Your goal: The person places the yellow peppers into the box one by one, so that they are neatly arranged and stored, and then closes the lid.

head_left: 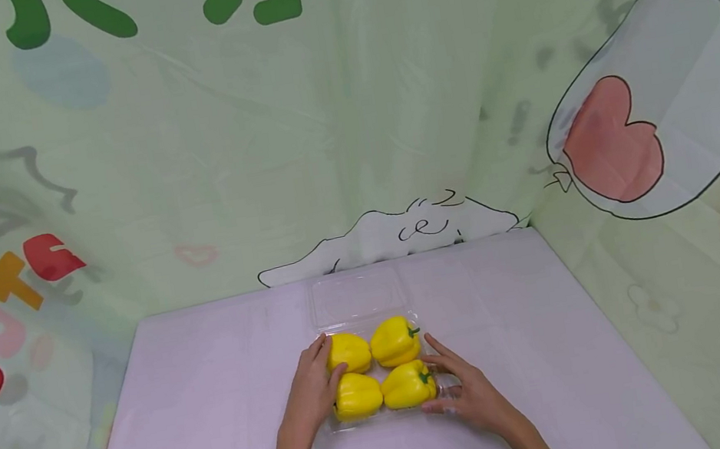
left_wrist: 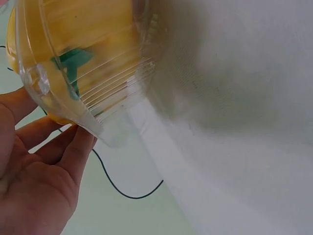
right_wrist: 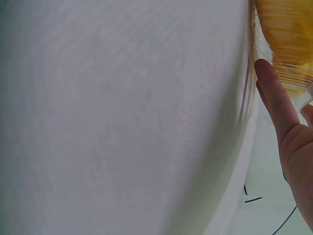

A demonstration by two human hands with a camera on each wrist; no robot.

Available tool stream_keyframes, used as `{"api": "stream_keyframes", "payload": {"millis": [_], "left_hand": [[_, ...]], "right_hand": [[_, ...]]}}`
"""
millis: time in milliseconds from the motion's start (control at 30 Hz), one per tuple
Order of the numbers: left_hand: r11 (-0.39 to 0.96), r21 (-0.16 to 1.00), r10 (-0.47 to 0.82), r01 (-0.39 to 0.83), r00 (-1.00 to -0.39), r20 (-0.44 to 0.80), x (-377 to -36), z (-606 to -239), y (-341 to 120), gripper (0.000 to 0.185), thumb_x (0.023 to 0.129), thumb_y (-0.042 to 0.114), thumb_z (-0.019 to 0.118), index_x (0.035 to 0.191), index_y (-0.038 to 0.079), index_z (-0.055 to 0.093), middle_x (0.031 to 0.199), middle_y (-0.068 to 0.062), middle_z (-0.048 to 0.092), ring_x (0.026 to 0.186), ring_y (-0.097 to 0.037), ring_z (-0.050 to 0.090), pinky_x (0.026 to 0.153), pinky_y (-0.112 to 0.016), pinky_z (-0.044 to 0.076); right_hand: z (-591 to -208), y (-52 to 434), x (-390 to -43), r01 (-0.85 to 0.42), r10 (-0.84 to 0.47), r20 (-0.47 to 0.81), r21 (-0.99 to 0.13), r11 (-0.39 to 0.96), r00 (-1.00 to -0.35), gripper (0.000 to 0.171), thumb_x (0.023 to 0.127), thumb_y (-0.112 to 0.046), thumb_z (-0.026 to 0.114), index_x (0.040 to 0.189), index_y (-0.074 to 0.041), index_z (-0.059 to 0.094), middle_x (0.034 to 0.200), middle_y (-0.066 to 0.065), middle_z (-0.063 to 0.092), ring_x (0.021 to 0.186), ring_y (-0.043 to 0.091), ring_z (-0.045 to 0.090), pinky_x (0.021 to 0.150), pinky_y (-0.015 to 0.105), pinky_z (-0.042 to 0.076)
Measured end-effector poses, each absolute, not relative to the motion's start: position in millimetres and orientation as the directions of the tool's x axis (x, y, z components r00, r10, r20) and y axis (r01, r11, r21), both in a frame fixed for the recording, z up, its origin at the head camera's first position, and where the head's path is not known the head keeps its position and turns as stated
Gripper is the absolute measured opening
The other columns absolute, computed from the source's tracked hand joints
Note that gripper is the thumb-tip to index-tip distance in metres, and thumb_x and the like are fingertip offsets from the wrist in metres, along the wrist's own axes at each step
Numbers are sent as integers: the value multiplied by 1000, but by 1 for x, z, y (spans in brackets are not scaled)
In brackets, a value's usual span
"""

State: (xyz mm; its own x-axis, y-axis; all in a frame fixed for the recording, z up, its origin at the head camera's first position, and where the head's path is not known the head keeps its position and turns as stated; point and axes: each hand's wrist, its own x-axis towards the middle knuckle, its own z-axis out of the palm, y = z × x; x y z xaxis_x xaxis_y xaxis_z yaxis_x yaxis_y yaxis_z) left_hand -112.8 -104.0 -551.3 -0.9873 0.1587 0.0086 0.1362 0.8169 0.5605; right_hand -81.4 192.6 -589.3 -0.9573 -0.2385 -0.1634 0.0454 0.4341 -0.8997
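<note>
Several yellow bell peppers with green stems, such as the upper right pepper (head_left: 395, 342), lie in two rows in a clear plastic clamshell box (head_left: 351, 425). The lid (head_left: 357, 296) is folded back flat on the far side. My left hand (head_left: 311, 391) rests at the box's left side, thumb and fingertips against the left peppers. In the left wrist view its fingers (left_wrist: 73, 152) touch the clear rim near a green stem (left_wrist: 73, 63). At the right side, my right hand (head_left: 469, 394) touches the box with spread, fairly straight fingers; one finger (right_wrist: 276, 95) lies along its wall.
The box stands on a table with a pale lilac cover (head_left: 215, 378). Pale green curtains (head_left: 218, 160) with printed letters and drawings hang behind and beside the table. Dark camera mounts show near both wrists.
</note>
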Motion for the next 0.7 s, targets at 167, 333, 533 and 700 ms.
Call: {"api": "stream_keyframes", "payload": {"millis": [167, 333, 533, 700], "left_hand": [[821, 556, 164, 128, -986, -14, -114, -549, -102, 61, 104, 24, 67, 155, -4, 49, 162, -22, 48, 148, -39, 50, 123, -52, 47], [815, 564, 158, 131, -987, 0, -114, -550, -102, 60, 103, 23, 69, 154, -5, 50, 161, -23, 49, 146, -40, 51, 122, -53, 47], [794, 595, 129, 125, -991, 36, -112, -552, -101, 60, 101, 20, 72, 150, -6, 53, 159, -23, 52, 143, -40, 54, 121, -53, 48], [792, 601, 111, 109, -993, 34, -113, -553, -99, 60, 100, 20, 73, 150, -6, 53, 159, -22, 52, 143, -40, 54, 122, -53, 48]], "right_hand": [[-589, 193, -81, 40, -242, -158, -902, 430, -957, 82, 77, -30, 95, 150, -23, 58, 179, -2, 21, 146, 41, 53, 101, 34, 64], [-589, 192, -82, 53, -226, -169, -894, 445, -959, 82, 76, -31, 95, 150, -24, 59, 179, -4, 22, 145, 40, 54, 101, 35, 65], [-588, 190, -82, 75, -199, -184, -886, 457, -963, 82, 75, -31, 96, 148, -27, 60, 178, -7, 23, 145, 37, 55, 100, 35, 65], [-589, 190, -82, 72, -201, -180, -889, 452, -963, 82, 75, -29, 96, 149, -26, 60, 178, -7, 23, 145, 37, 55, 100, 35, 65]]}}
